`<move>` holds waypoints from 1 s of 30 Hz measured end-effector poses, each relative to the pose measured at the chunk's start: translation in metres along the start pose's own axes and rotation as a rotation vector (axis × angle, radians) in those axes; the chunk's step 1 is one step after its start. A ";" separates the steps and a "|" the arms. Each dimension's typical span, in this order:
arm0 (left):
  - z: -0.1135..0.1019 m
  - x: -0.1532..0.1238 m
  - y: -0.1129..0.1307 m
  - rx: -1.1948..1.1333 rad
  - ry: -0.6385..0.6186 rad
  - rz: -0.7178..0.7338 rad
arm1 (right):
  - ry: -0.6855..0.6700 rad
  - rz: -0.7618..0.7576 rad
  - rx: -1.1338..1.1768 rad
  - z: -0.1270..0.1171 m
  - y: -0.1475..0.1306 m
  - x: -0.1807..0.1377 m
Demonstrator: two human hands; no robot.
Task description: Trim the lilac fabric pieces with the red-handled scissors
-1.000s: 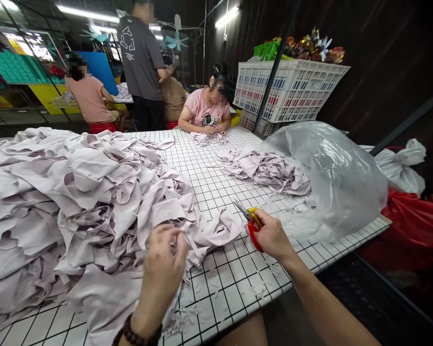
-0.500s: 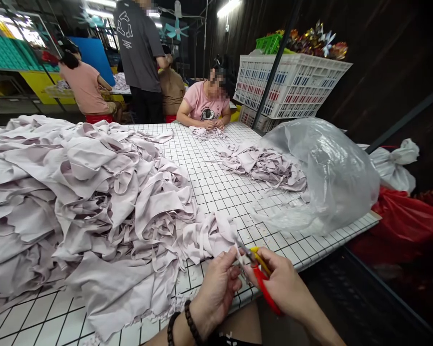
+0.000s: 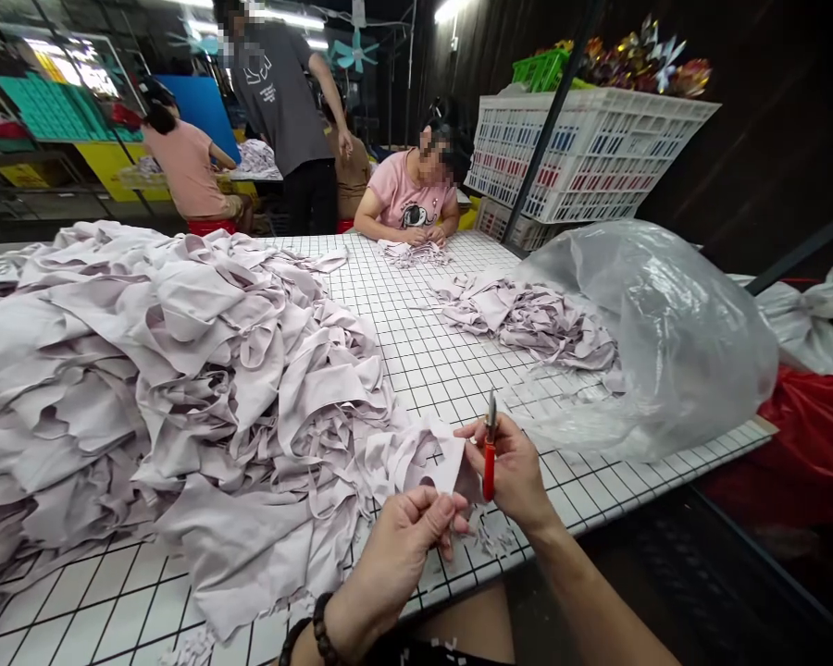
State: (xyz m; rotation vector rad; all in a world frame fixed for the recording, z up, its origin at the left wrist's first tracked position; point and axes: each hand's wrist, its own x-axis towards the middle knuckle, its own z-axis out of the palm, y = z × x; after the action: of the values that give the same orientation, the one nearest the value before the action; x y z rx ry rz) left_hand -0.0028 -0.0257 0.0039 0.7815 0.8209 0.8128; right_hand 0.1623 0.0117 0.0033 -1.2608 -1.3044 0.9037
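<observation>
My right hand (image 3: pixel 517 472) is closed round red-handled scissors (image 3: pixel 489 446), blades pointing up and away over the table's near edge. My left hand (image 3: pixel 406 538), with a bead bracelet on the wrist, pinches a small piece of pale lilac fabric (image 3: pixel 451 469) that reaches up to the right hand. Both hands meet just in front of a large heap of lilac fabric pieces (image 3: pixel 180 370) that covers the left half of the white gridded table (image 3: pixel 416 351).
A smaller pile of cut lilac pieces (image 3: pixel 528 319) lies beside a big clear plastic bag (image 3: pixel 659 333) at the right. A person in pink (image 3: pixel 409 194) works at the far edge; others stand behind. White crates (image 3: pixel 583 162) and a red bag (image 3: pixel 812 435) are at the right.
Both hands rose from the table edge. The scissors swung from pointing left to upright, and the left hand now holds a fabric piece up against the right hand.
</observation>
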 end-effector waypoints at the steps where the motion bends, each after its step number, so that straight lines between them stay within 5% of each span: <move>1: -0.002 0.002 0.001 0.070 0.021 0.062 | 0.058 -0.002 -0.016 0.000 0.003 -0.004; 5: -0.004 0.006 0.004 0.311 0.113 0.292 | 0.206 0.021 -0.130 0.001 0.014 -0.021; 9: -0.001 0.006 0.007 0.434 0.231 0.434 | 0.178 0.087 -0.126 0.009 0.023 -0.035; 15: -0.003 0.018 -0.006 0.227 0.067 0.314 | -0.112 0.193 -0.043 -0.002 0.014 -0.040; 21: -0.006 0.017 -0.002 0.388 0.060 0.363 | -0.273 0.100 -0.595 -0.043 -0.021 -0.037; 30: -0.009 0.017 -0.002 0.551 0.007 0.422 | -0.308 0.009 -0.845 -0.037 -0.033 -0.042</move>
State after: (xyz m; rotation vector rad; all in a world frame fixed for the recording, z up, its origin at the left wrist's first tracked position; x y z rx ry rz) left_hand -0.0026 -0.0099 -0.0066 1.4762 0.9120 0.9719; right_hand 0.1875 -0.0400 0.0331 -1.8035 -2.0450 0.5610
